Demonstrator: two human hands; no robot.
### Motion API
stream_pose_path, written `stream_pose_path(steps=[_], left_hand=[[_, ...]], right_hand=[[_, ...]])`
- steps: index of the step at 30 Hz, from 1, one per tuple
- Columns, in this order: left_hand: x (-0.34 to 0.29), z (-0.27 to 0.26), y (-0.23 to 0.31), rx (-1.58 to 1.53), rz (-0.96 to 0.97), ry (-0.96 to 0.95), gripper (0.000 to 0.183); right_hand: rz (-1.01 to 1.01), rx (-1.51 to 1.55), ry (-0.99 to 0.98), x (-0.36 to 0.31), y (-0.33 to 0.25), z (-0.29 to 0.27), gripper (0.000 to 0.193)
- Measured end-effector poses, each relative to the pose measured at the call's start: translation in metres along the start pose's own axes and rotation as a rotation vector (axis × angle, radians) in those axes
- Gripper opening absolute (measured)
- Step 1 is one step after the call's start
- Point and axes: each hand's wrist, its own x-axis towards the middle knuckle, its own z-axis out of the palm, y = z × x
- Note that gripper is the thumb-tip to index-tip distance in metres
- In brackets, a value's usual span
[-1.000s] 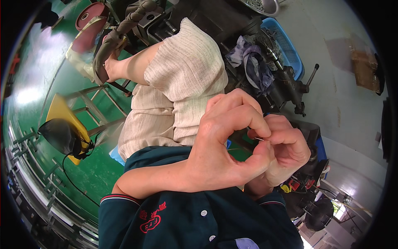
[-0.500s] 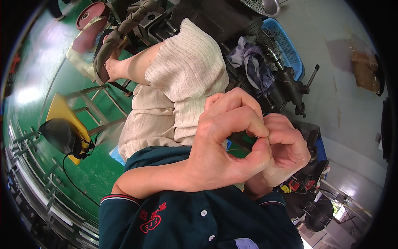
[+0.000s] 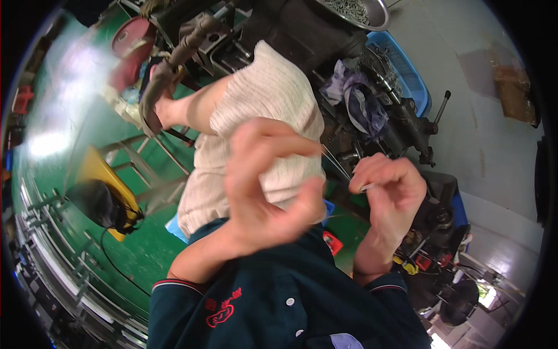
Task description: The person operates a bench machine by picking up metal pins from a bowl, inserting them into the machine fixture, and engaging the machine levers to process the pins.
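My left hand [image 3: 261, 186] is held over my lap, smeared by motion. Its fingers are curled but stand well apart from the thumb, and nothing shows between them. To the right, my right hand [image 3: 395, 189] pinches a small shiny metal piece [image 3: 367, 187] between thumb and fingertips. Most of that piece is covered by the fingers, so its kind is not clear. A dark machine with a lever [image 3: 443, 107] stands just beyond this hand, and a crumpled grey-purple cloth [image 3: 363, 107] lies on it.
At the top, a metal bowl [image 3: 378, 16] holds many thin metal pieces. Beside the machine is a blue plastic basket [image 3: 415, 87]. A yellow stool [image 3: 113, 186] carrying a black bag [image 3: 93, 203] stands on the green floor at left. Cardboard [image 3: 514, 96] lies at far right.
My hands were together, fingertips meeting at a small piece. Now the left hand has drawn away to the left and opened, while the right keeps a small metal piece.
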Motion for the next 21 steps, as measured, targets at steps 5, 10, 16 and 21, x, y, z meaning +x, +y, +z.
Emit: stream_pose_path(steps=[5, 10, 16, 21], left_hand=[[0.031, -0.069, -0.051, 0.573, 0.027, 0.321, 0.018], [0.054, -0.152, -0.106, 0.989, 0.03, 0.441, 0.024], [0.051, -0.165, -0.138, 0.985, -0.353, -0.114, 0.053], [0.053, -0.155, -0.158, 1.136, -0.371, -0.097, 0.036]], right_hand=[[0.113, -0.097, 0.165, 0.045, 0.042, -0.066, 0.008], [0.105, -0.311, 0.311, 0.101, 0.077, -0.136, 0.012], [0.078, -0.539, 0.201, 0.159, 0.119, -0.166, 0.017], [0.079, -0.624, 0.125, 0.186, 0.146, -0.162, 0.018]])
